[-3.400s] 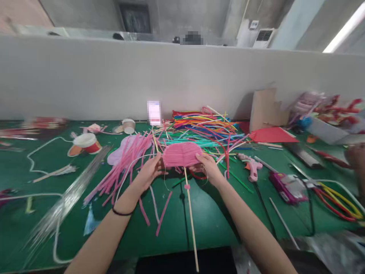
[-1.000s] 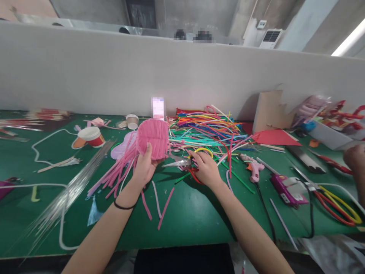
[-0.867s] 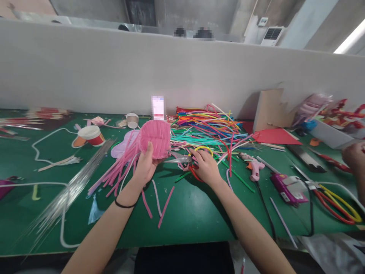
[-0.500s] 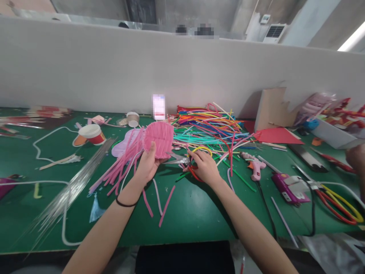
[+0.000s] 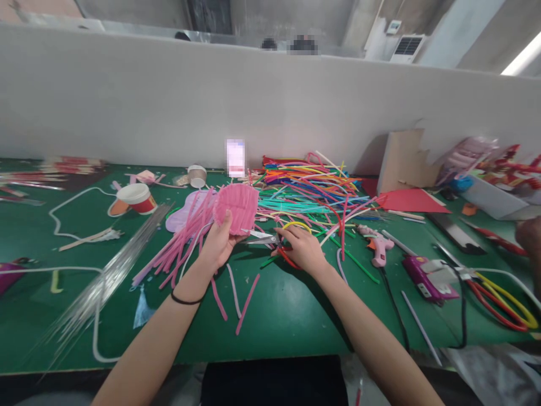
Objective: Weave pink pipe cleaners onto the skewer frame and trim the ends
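My left hand (image 5: pixel 220 243) is closed on a pink fuzzy panel (image 5: pixel 236 207) built from rows of pipe cleaners, its thumb lying on the front face. My right hand (image 5: pixel 303 248) grips scissors (image 5: pixel 267 240) with red and yellow handles. The parted blades point left and reach the panel's lower right edge, one of them overlapping it. Loose pink pipe cleaners (image 5: pixel 177 254) fan out behind and left of my left hand, partly over a lilac flat shape (image 5: pixel 180 217). Short cut pink pieces (image 5: pixel 247 304) lie on the green table in front of me.
A pile of coloured pipe cleaners (image 5: pixel 304 186) lies behind my hands, beside a propped phone (image 5: pixel 235 158). On the right are a pink glue gun (image 5: pixel 379 248), a purple power strip (image 5: pixel 429 279) and larger scissors (image 5: pixel 499 293). Left are thin wires (image 5: pixel 110 270) and a paper cup (image 5: pixel 143 200). Another person's hand (image 5: pixel 530 237) shows far right.
The scissors' blades have tilted slightly, and the upper blade now overlaps the panel's lower edge. The panel has shifted a touch down. Both hands keep their holds.
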Action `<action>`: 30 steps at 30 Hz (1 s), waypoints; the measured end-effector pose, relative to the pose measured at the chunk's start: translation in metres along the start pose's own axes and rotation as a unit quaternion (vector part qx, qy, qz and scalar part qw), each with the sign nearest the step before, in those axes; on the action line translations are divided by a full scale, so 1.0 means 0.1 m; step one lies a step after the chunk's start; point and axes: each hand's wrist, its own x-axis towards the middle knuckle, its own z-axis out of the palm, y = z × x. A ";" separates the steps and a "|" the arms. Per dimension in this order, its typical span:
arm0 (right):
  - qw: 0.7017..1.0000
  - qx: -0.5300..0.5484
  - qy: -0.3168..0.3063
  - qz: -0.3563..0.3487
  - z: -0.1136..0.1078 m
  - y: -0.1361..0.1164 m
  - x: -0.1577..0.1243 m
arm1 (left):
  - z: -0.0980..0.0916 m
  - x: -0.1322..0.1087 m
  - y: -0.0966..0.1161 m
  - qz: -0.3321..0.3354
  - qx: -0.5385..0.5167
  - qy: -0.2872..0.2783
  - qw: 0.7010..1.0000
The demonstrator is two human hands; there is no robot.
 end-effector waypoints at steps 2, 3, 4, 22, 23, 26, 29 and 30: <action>1.000 -0.007 -0.011 0.015 0.01 0.00 -0.01 | 0.00 0.00 0.00 0.003 0.008 -0.010 1.000; 1.000 -0.011 -0.016 0.022 0.01 0.00 -0.01 | 0.00 0.00 0.01 0.002 0.011 -0.014 1.000; 0.999 -0.014 -0.020 0.028 0.02 -0.01 -0.01 | 0.00 0.00 0.01 -0.001 0.013 -0.015 1.000; 0.995 -0.074 -0.065 0.034 0.04 -0.10 -0.02 | -0.04 0.02 0.00 0.006 0.053 -0.004 0.999; 0.994 -0.077 -0.069 0.034 0.04 -0.10 -0.02 | -0.05 0.02 0.00 0.004 0.052 -0.001 0.999; 0.992 -0.088 -0.085 0.030 0.05 -0.13 -0.01 | -0.05 0.03 0.00 -0.005 0.041 0.004 0.999; 0.988 -0.111 -0.106 0.006 0.04 -0.15 0.04 | -0.05 0.04 0.02 -0.021 0.031 0.002 0.999; 0.986 -0.121 -0.112 -0.003 0.03 -0.16 0.07 | -0.04 0.04 0.03 -0.026 0.027 -0.002 0.999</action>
